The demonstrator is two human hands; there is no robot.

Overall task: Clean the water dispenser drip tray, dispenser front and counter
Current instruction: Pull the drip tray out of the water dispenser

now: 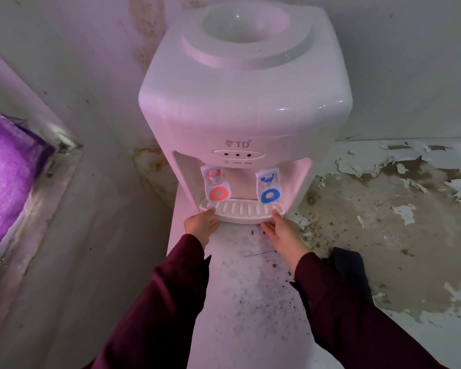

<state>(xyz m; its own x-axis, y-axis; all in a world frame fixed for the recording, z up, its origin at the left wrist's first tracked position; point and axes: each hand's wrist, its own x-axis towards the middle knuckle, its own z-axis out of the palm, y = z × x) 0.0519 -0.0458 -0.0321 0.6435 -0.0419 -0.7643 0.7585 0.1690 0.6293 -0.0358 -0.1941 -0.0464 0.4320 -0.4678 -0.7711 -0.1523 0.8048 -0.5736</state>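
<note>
**Inspector:** Left hand (201,224) grips the left end of the drip tray (241,210), thumb on the rim, fingers curled beneath. Sleeve is dark maroon.

**Clerk:** And the tray's position?

**Inspector:** Seated at the foot of the white water dispenser (246,107), under the red tap (216,185) and the blue tap (269,189). Its slotted top faces up. The dispenser stands on a pale bench (248,302) speckled with dark spots.

**Clerk:** The other side?

**Inspector:** Right hand (284,233) holds the right end of the tray, thumb on the rim, fingers tucked under the edge. A dark cloth (350,272) lies just beside that wrist. Beyond it, the surface (399,222) shows peeling paint.
</note>
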